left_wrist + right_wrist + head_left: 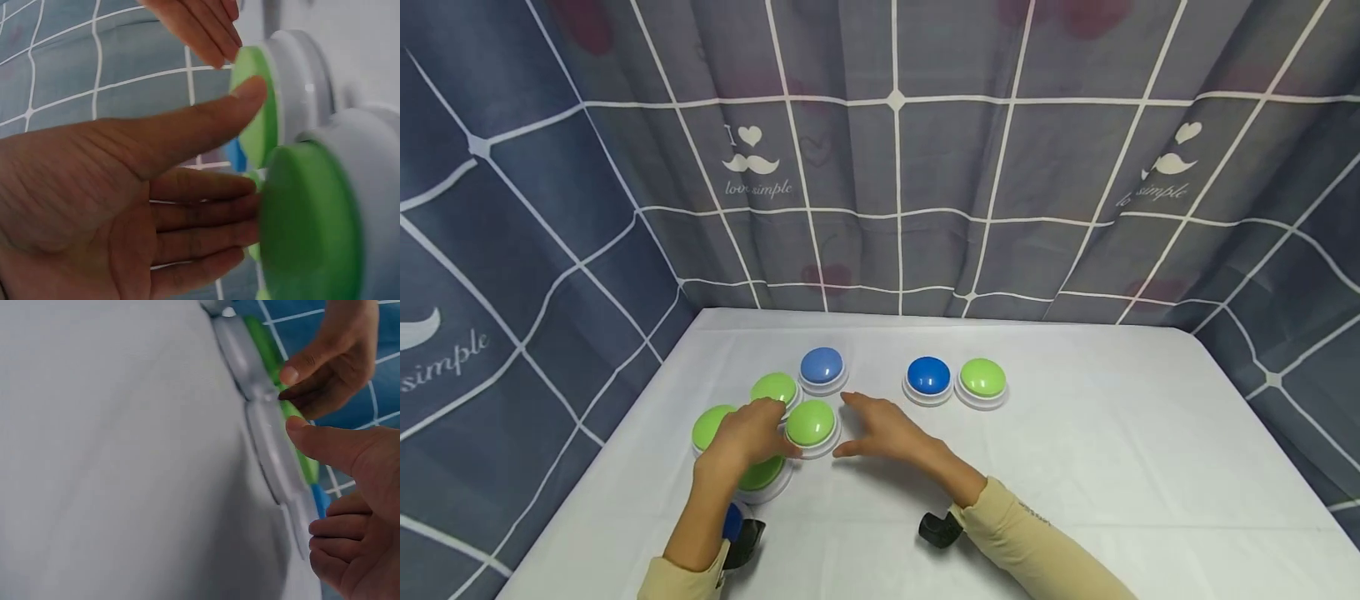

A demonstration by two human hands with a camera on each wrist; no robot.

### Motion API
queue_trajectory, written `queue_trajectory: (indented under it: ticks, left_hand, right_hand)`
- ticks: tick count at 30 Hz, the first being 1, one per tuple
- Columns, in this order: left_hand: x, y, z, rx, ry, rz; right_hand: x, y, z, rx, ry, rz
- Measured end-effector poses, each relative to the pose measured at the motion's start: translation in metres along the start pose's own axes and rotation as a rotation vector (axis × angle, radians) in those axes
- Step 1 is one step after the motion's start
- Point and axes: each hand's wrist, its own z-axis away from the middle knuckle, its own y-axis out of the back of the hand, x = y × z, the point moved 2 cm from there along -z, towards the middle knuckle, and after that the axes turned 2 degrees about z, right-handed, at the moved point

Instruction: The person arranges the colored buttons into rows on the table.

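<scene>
A green push button [810,422] on a round white base lies on the table between my two hands. My left hand [748,433] is at its left, thumb and fingers spread and nearly straight; the left wrist view shows the thumb [206,125] at the button's green top, contact unclear. On the other side, my right hand [883,429] is held with thumb and fingers apart, just off the base. Beneath the left hand, a nearer green button [762,475] is partly covered. More green buttons stand behind [772,387] and left [710,427] of that hand.
A light blue button [822,367] stands behind the group, and a darker blue one [732,523] is half hidden by the left wrist. To the right, a blue button [928,377] and a green button [982,379] sit side by side. Grey checked curtains [850,167] surround the white table [1075,467].
</scene>
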Motion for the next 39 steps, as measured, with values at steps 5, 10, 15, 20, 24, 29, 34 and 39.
queue_trajectory:
  ticks: [5, 10, 15, 20, 24, 29, 34, 39]
  left_hand:
    - [-0.005, -0.012, 0.000, -0.007, 0.039, -0.023]
    - [-0.012, -0.020, -0.003, -0.003, 0.032, 0.003]
    - [-0.017, -0.024, -0.005, 0.039, 0.011, 0.015]
    - [-0.017, -0.028, -0.006, 0.066, -0.011, 0.020]
    - [-0.017, -0.029, -0.005, 0.088, -0.008, 0.014]
    - [-0.016, -0.030, -0.006, 0.101, -0.017, 0.013]
    - [-0.010, -0.024, -0.011, 0.138, -0.051, 0.021]
    - [0.000, -0.016, -0.017, 0.180, -0.099, 0.067]
  right_hand:
    - [-0.004, -0.019, -0.006, -0.037, 0.031, 0.035]
    - [-0.007, -0.027, -0.012, -0.020, 0.036, 0.020]
    - [-0.006, -0.032, -0.015, 0.025, 0.059, -0.006]
    - [-0.004, -0.034, -0.014, 0.052, 0.072, -0.013]
    - [-0.005, -0.035, -0.013, 0.074, 0.084, 0.005]
    - [-0.004, -0.033, -0.010, 0.095, 0.062, 0.012]
    - [0.000, -0.025, -0.006, 0.152, 0.060, -0.042]
    - [0.005, -0.010, 0.000, 0.210, 0.066, -0.150]
